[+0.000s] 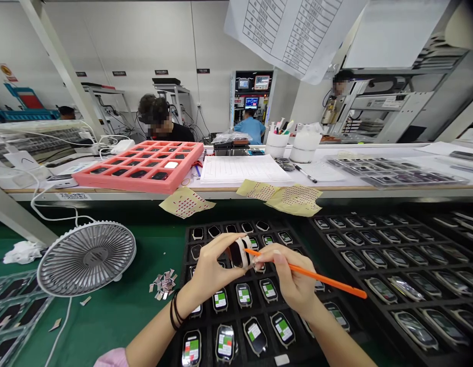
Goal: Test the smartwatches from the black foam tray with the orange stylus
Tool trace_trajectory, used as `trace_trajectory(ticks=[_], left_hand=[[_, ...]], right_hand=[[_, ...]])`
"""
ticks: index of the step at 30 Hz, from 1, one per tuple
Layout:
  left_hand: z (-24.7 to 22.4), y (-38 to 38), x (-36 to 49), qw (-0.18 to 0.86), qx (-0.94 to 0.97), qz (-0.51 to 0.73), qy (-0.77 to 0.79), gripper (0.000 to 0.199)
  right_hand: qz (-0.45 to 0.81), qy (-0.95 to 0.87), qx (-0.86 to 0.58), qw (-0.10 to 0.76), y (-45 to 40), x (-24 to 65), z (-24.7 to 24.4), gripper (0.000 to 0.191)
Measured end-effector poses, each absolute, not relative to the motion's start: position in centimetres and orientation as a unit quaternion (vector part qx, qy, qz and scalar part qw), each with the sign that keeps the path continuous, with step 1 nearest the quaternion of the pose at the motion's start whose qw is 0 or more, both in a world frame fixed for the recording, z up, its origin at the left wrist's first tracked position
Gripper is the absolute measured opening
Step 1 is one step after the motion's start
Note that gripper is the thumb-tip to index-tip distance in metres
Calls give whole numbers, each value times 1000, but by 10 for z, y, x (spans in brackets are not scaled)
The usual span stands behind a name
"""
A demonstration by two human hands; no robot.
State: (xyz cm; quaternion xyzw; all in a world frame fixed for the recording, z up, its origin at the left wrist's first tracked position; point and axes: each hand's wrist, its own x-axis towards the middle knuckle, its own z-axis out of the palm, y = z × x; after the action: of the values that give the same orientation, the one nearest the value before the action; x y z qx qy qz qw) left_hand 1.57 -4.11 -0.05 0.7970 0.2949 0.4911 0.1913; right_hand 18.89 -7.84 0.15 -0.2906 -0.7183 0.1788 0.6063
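Observation:
My left hand (pixel 211 267) is closed around the edges of a smartwatch case (pixel 238 253), tilted up on its side above a black foam tray (pixel 236 312). In my right hand (pixel 288 275) is a thin orange stick (pixel 331 283), gripped like a pen. Its pointed end meets the side of the watch case. Under both hands the tray holds rows of smartwatches (pixel 244 294), many with green and white screens lit. Part of the tray is hidden behind my hands and forearms.
A grey fan (pixel 94 257) and a pile of small scraps (pixel 164 283) lie left on the green mat. More watches fill a second black tray (pixel 358 278) at right. On the shelf are a pink foam tray (pixel 175 176), papers (pixel 244 168) and yellow label sheets (pixel 186 202). Other people sit beyond.

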Motion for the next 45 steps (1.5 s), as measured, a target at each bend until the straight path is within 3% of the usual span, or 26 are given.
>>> trace_trajectory(ticks=[7, 11, 15, 21, 38, 45], left_hand=[[4, -41, 15, 201, 811, 462, 299, 47], [-1, -36, 14, 122, 820, 458, 322, 48], [-7, -34, 13, 73, 823, 460, 326, 48], [-6, -35, 13, 89, 823, 459, 322, 47], [1, -40, 13, 100, 807, 500, 298, 37], [5, -42, 13, 188, 787, 495, 317, 33]], right_hand=[[119, -680, -311, 653, -77, 192, 2, 30], [184, -663, -423, 589, -65, 185, 3, 12], [340, -654, -445, 508, -54, 172, -5, 42], [467, -574, -373, 560, -52, 170, -9, 48], [456, -540, -373, 601, -52, 171, -10, 48], [449, -542, -371, 606, -51, 167, -15, 50]])
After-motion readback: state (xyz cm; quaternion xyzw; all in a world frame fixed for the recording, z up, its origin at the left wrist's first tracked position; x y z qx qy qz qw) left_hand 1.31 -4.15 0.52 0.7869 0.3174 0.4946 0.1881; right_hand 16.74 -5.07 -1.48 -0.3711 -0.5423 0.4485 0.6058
